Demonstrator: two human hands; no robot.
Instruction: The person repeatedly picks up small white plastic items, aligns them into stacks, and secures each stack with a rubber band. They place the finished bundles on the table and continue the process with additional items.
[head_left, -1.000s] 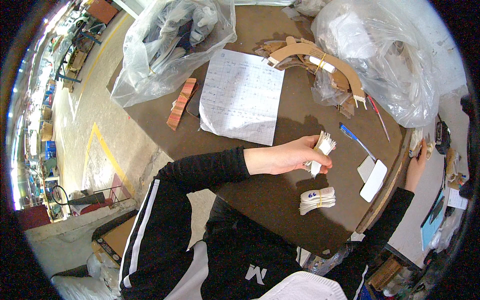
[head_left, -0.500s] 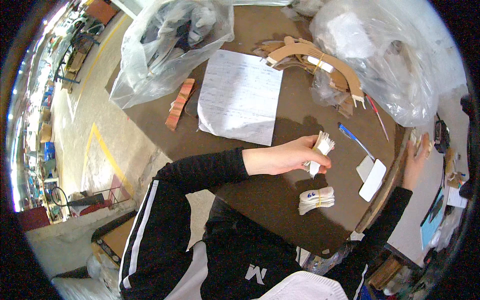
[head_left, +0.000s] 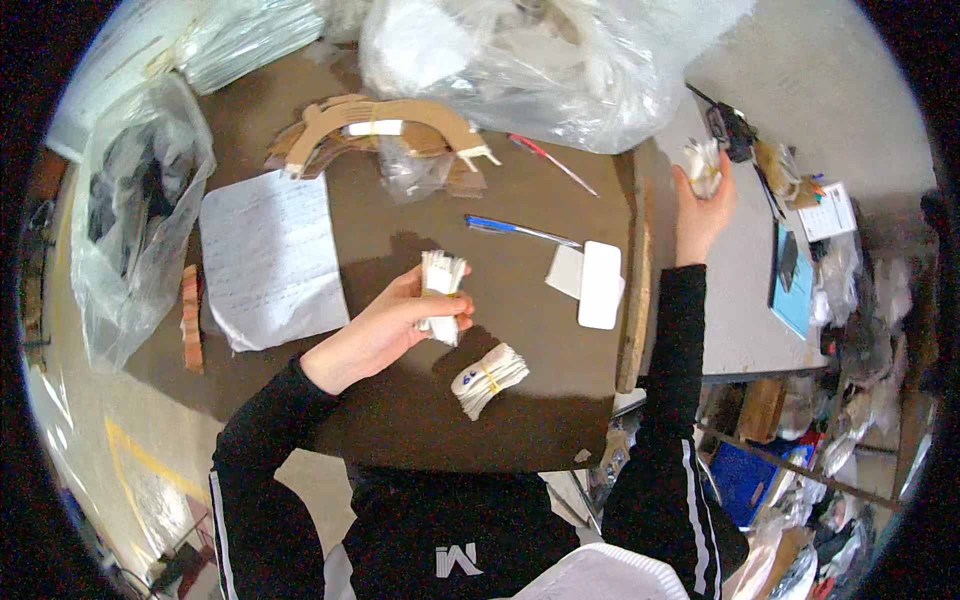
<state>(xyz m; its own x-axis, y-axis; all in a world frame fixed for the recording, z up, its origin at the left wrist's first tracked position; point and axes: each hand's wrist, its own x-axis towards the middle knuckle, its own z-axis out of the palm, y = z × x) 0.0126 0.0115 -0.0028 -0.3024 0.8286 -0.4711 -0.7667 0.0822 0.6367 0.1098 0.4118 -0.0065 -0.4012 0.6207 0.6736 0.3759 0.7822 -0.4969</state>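
Note:
My left hand (head_left: 405,312) is closed round an upright bundle of white strips (head_left: 441,275), held above the brown table. Just below and to its right lies another bundle of white strips (head_left: 488,380), tied with a yellow band and with handwriting on its end. Over the grey side table at the right, my right hand (head_left: 704,212) is closed round a third white bundle (head_left: 703,170); its lower part is hidden in the palm. A blue pen (head_left: 520,230) and two white cards (head_left: 600,285) lie on the brown table between my hands.
Curved brown cardboard pieces (head_left: 380,125) lie at the back beside a red pen (head_left: 553,165). A written sheet (head_left: 270,260) and a reddish strip bundle (head_left: 192,320) are at the left. Clear plastic bags (head_left: 560,70) crowd the far edge. A light-blue clipboard (head_left: 790,290) rests on the grey table (head_left: 730,335).
The view has swung to the right, so the table things appear further left. My left hand keeps its bundle. My right hand, at the grey table, now shows a white bundle clearly in its fingers.

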